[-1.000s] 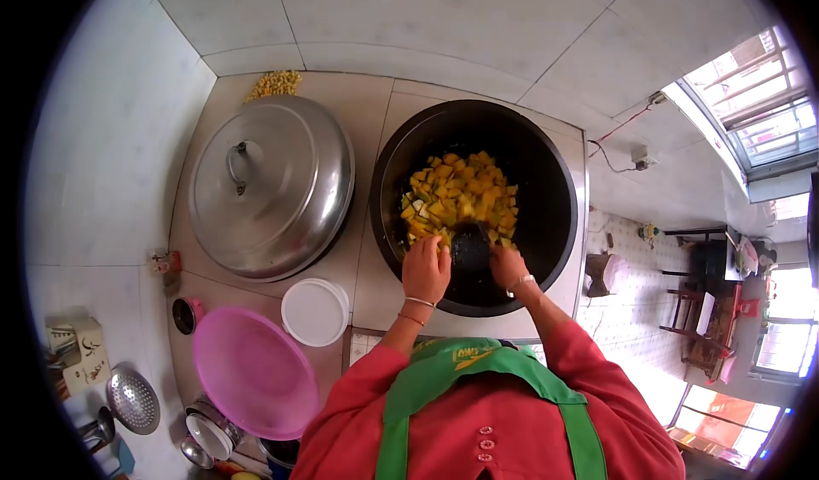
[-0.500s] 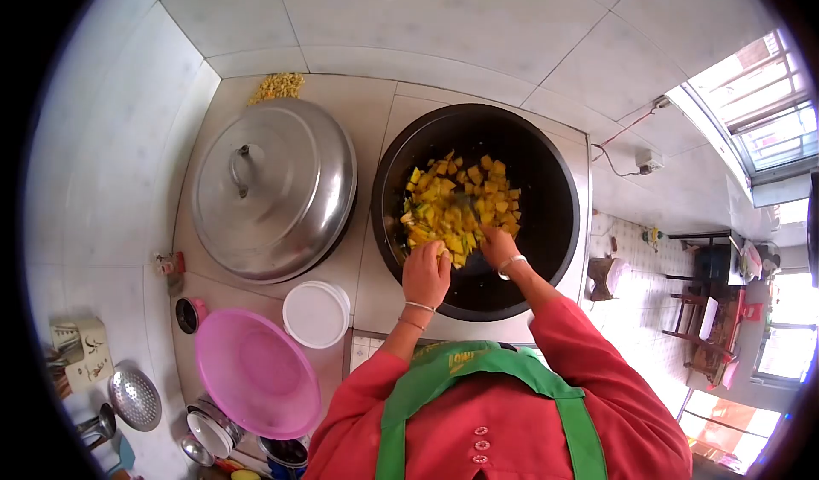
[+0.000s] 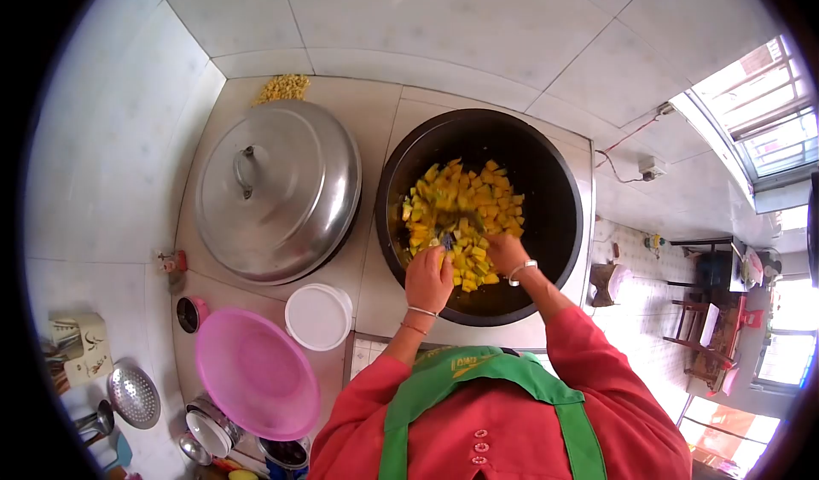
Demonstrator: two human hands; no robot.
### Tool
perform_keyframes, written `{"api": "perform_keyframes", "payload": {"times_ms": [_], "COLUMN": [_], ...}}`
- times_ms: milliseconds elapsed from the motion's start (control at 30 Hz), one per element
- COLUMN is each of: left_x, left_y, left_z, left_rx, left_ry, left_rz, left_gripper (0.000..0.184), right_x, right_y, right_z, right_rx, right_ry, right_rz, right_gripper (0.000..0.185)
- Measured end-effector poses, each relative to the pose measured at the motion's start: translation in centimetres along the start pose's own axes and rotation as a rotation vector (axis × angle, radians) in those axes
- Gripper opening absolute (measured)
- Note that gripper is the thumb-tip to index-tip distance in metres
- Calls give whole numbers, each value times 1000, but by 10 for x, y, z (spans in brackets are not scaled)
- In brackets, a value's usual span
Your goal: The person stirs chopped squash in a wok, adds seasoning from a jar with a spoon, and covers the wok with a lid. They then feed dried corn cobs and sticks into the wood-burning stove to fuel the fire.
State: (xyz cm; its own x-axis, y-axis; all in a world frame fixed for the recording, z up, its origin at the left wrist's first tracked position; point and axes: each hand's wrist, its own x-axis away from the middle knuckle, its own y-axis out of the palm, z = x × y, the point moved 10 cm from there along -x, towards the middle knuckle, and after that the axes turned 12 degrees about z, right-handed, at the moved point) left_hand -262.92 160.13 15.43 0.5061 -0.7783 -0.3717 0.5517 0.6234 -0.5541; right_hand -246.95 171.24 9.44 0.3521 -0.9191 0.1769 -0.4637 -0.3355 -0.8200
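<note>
A big black wok (image 3: pixel 559 271) holds many yellow-orange diced pumpkin pieces (image 3: pixel 499 198), some with green skin edges. My left hand (image 3: pixel 429 279) reaches over the wok's near rim, its fingers closed around a dark stirring tool, seemingly a spatula (image 3: pixel 448 239), smeared by motion. Close by on the right, my right hand (image 3: pixel 507 254) is bent inward with closed fingers just above the pumpkin. What it grips is hidden by the hand and the blur. Both wrists wear bangles.
A domed metal lid (image 3: pixel 286 190) covers the neighbouring pot on the left. Nearer me stand a white lidded bucket (image 3: pixel 317 316) and a pink plastic basin (image 3: pixel 256 373). Small yellow pieces (image 3: pixel 283 87) lie by the back wall. A perforated skimmer (image 3: pixel 134 395) hangs at left.
The pumpkin pieces have shifted, with the dark blurred tool moved slightly toward me and left. My right hand has moved a little right and down; my left hand has barely moved.
</note>
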Motion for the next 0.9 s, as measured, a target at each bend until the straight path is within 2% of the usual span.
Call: {"api": "perform_keyframes", "payload": {"times_ms": [33,200,267,367,400,500,533,633,700,767,900], "left_x": [0,2,1,1,2,3,3,-2,-1,1,2], "left_y": [-1,0,0,-1,0,-5,-5,-4,-3,1,-2], "left_z": [0,-1,-1,-2,-3,-1,0,3,5,2,3], "left_rx": [14,13,12,30,32,40,31,32,35,20,10], "left_ry": [-2,-9,-17,-39,-47,5,1,12,26,31,26], "left_rz": [14,19,8,-6,-5,26,17,19,21,23,38], "left_gripper": [19,19,19,18,18,18,19,19,19,18,17], "right_x": [-14,-74,-54,16,33,80,92,104,83,48,-8], "right_y": [-14,-12,43,62,53,-37,-41,-55,-18,-10,-30], "right_z": [-9,-35,-34,-21,-11,-46,-24,-9,24,43,23], "right_rx": [-53,-197,14,95,134,182,160,201,261,228,209], "right_ry": [-36,-15,-119,-120,-110,-33,-57,-1,-35,88,-14], "right_rz": [105,237,178,-32,-97,-344,-391,-383,-312,-122,17], "right_gripper": [33,33,37,39,39,38,38,38,38,36,35]}}
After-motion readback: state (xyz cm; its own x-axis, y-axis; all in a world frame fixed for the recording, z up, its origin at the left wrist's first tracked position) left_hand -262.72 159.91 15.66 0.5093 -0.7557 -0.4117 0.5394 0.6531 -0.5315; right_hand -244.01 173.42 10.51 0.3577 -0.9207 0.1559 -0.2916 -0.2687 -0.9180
